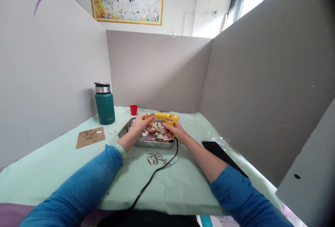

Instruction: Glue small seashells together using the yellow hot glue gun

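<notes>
My right hand [176, 131] is wrapped round the handle of a yellow hot glue gun [165, 117], whose nozzle points left. A black cord runs from the handle down to the table's front edge. In my left hand [140, 124] is a small orange piece [150, 118], held close to the nozzle; its exact kind is too small to make out. Both hands are above a metal tray [154, 144] filled with mixed shells [159, 134]. Several small metal clips [154, 158] lie in a loose pile in front of the tray.
A green bottle [104, 106] stands at the left, with a stained brown board [90, 138] in front of it. The red cup [133, 109] is behind the tray. At the right lie a black flat object [222, 155] and clear plastic wrapping [217, 139]. Grey partitions enclose the table.
</notes>
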`<act>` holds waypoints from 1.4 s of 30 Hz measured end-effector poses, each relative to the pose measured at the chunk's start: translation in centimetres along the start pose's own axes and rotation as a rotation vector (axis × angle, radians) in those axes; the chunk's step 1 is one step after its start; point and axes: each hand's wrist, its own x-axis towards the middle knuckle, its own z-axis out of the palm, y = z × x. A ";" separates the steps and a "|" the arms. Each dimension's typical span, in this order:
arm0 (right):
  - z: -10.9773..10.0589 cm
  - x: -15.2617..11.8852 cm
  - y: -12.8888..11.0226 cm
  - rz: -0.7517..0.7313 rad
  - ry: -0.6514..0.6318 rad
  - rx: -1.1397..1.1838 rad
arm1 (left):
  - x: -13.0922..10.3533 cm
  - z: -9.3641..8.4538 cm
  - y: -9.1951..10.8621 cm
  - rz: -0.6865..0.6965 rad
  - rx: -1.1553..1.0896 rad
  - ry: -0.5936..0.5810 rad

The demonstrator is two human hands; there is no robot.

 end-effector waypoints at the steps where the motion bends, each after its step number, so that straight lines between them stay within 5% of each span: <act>1: 0.0 0.0 -0.1 0.000 -0.006 -0.010 | 0.0 0.0 0.0 0.006 0.004 0.001; 42: 0.1 -0.1 -0.2 -0.016 -0.011 -0.066 | 0.2 -0.1 -0.4 0.023 0.007 0.025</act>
